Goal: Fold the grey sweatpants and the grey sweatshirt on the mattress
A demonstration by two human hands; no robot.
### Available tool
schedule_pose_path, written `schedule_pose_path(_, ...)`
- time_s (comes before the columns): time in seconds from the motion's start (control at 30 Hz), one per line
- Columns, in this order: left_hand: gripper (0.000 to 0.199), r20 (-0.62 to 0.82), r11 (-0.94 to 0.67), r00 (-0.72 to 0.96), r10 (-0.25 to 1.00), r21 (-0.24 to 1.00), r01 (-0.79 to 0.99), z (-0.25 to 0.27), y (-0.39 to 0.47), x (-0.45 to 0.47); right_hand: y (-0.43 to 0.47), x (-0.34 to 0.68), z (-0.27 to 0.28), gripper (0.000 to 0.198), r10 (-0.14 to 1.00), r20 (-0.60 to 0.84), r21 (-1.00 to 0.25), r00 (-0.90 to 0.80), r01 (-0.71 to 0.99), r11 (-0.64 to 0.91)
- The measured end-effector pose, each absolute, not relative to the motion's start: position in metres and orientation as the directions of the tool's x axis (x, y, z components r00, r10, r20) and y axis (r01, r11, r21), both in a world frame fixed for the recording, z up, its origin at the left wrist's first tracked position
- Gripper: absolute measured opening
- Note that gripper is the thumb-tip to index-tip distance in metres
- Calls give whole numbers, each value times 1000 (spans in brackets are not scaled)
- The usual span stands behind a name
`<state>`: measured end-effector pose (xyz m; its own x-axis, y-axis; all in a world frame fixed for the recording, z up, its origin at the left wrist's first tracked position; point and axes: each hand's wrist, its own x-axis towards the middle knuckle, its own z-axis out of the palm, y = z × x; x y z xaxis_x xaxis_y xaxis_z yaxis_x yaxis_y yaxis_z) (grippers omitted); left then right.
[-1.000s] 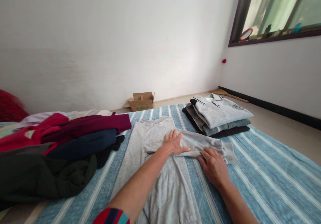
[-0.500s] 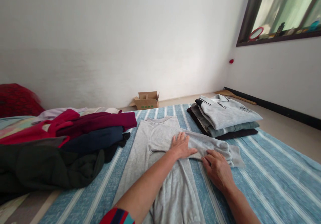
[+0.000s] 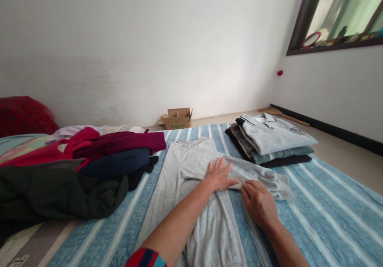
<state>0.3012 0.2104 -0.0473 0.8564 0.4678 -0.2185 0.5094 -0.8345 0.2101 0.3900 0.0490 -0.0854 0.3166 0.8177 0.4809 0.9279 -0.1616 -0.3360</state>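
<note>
A light grey long-sleeved shirt (image 3: 167, 187) lies on the bed, its collar toward the wall. One sleeve (image 3: 254, 170) stretches across it to the right, past the shirt's side; the other runs down toward me. My left hand (image 3: 220, 176) rests flat on the stretched sleeve with fingers spread. Beside it, my right hand (image 3: 259, 203) has its fingers curled at the sleeve's near edge, pinching the cloth. The fingertips are partly hidden.
Folded clothes with a grey polo shirt (image 3: 272, 133) on top are stacked at the right. A heap of clothes, including a dark green garment (image 3: 60, 193), lies at the left. The striped bedsheet (image 3: 326, 207) is beneath; a cardboard box (image 3: 178, 119) stands beyond the bed.
The view has shifted slightly, so things appear a little farther right. My right hand's fingers have closed a bit more on the sleeve edge; my left hand stays flat.
</note>
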Motion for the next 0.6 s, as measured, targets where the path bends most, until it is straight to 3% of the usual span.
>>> schedule_pose_path(0.17,85,-108,-850,871,480,189,492,-54,210,298,45,397,-85,29,747,537,-301,392,916,-265)
schedule_pose_path(0.27,85,-101,-851,872,479,193,489,-56,210,297,42,408,-82,29,646,611,-305,457,889,-340)
schedule_pose_path(0.37,87,-101,-846,872,480,212,490,-56,210,298,46,416,-70,26,618,617,-296,487,871,-392)
schedule_pose_path(0.6,91,-115,-826,866,487,263,499,-54,209,297,107,420,-19,32,799,256,-114,545,837,-535)
